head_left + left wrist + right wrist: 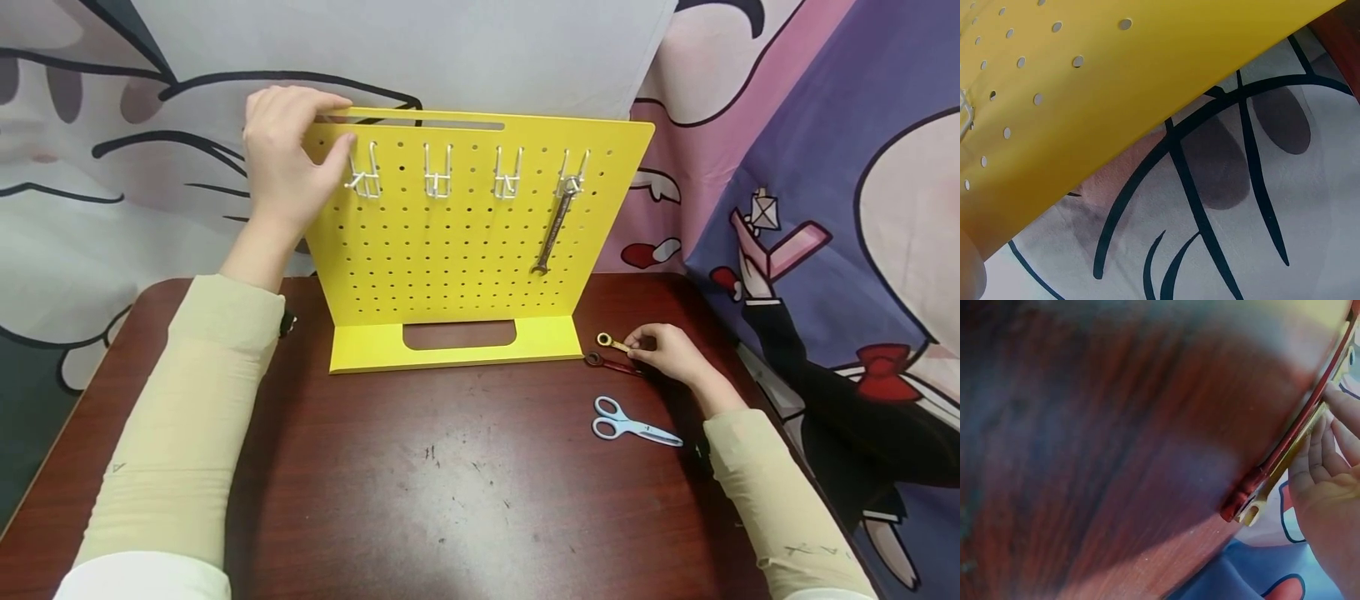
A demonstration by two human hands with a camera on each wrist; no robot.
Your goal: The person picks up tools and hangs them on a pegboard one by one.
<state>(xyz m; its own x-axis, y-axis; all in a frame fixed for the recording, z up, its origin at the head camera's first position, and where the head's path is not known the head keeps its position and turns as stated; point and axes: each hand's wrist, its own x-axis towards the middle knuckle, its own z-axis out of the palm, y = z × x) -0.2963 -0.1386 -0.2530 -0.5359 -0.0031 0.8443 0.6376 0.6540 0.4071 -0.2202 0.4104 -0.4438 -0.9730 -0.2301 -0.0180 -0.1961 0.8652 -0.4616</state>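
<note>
A yellow pegboard (465, 287) stands upright on the table. My left hand (288, 154) grips its top left corner, thumb in front and fingers at the top edge. On the right, my right hand (670, 354) pinches a gold-coloured wrench (606, 340) by its shaft, low over the table. Just beside it lies a red wrench (615, 364), partly hidden by the hand. Both the gold wrench (1252, 512) and the red wrench (1297, 425) also appear in the right wrist view. A silver wrench (557, 225) hangs from the rightmost white hook (573, 171).
Light blue scissors (630, 423) lie on the dark red-brown table (420, 467), nearer than the wrenches. Three more white hooks, among them a middle hook (437, 173), stick out of the board. Cartoon-printed cloth (810, 167) hangs behind and to the right.
</note>
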